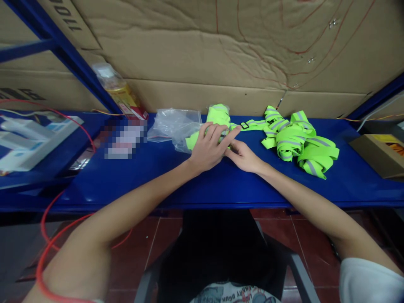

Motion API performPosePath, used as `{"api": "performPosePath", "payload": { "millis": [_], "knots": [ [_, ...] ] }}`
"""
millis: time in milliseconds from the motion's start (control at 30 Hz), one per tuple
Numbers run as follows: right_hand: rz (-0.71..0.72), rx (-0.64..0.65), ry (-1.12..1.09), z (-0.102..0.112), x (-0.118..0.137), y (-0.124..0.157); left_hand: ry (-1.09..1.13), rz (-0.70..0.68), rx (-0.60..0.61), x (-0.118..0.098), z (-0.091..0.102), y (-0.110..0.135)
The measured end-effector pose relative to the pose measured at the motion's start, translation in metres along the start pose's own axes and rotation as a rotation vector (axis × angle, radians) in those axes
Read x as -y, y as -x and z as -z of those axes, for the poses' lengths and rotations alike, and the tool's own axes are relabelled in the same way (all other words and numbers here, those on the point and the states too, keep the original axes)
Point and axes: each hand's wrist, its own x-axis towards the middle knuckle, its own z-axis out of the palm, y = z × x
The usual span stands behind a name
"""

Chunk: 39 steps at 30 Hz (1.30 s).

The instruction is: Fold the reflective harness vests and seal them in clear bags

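My left hand point(208, 147) curls over a bright green reflective strap point(217, 112) with a grey stripe, its fingers covering part of the bundle. Close beside it, my right hand point(244, 156) has its thumb and fingers closed on the same strap, under the left thumb; the gripped part is mostly hidden. A black buckle point(245, 125) sits on a length of strap running right to a loose pile of reflective straps point(290, 141). Clear plastic bags point(173, 122) lie just left of my left hand.
A bottle with a white cap point(118, 90) stands at the back left, near a blurred patch. An open cardboard box point(375, 155) is at the right end of the blue table point(176, 189). White boxes point(34, 143) and a red hose point(44, 252) are at left. Cardboard point(176, 59) forms the back.
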Motion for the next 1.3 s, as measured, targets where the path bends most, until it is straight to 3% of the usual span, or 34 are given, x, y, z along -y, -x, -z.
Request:
{"api": "performPosePath", "payload": {
  "millis": [133, 233, 367, 500, 733, 833, 900, 1000, 1133, 1300],
  "knots": [
    [-0.003, -0.026, 0.079, -0.003, -0.007, 0.002, 0.034, -0.041, -0.03, -0.004, 0.001, -0.002],
    [0.074, -0.018, 0.076, -0.003, -0.005, 0.0, 0.035, -0.049, -0.027, -0.006, 0.0, -0.001],
    [0.16, -0.006, 0.086, -0.002, 0.002, -0.001, -0.033, -0.161, -0.167, -0.011, 0.001, -0.005],
    [0.153, -0.149, 0.256, -0.007, 0.005, 0.003, -0.098, -0.245, -0.249, -0.014, 0.006, -0.013],
    [0.118, -0.319, 0.143, -0.015, 0.01, 0.007, 0.057, -0.246, -0.086, -0.007, 0.005, -0.014],
    [0.127, -0.412, 0.152, -0.006, 0.002, 0.005, 0.105, -0.274, -0.063, -0.001, 0.001, -0.009],
    [0.155, -0.44, 0.288, 0.006, -0.003, 0.005, 0.125, -0.268, -0.096, 0.003, -0.002, -0.005],
    [0.223, -0.389, 0.593, 0.025, -0.007, 0.004, 0.207, -0.108, -0.148, 0.011, -0.004, 0.001],
    [0.217, -0.252, 0.809, 0.031, -0.01, 0.002, 0.458, 0.177, -0.036, 0.015, -0.006, 0.004],
    [0.171, -0.025, 0.834, 0.019, -0.013, 0.0, 0.646, 0.257, 0.098, 0.018, -0.01, 0.007]
  ]
}}
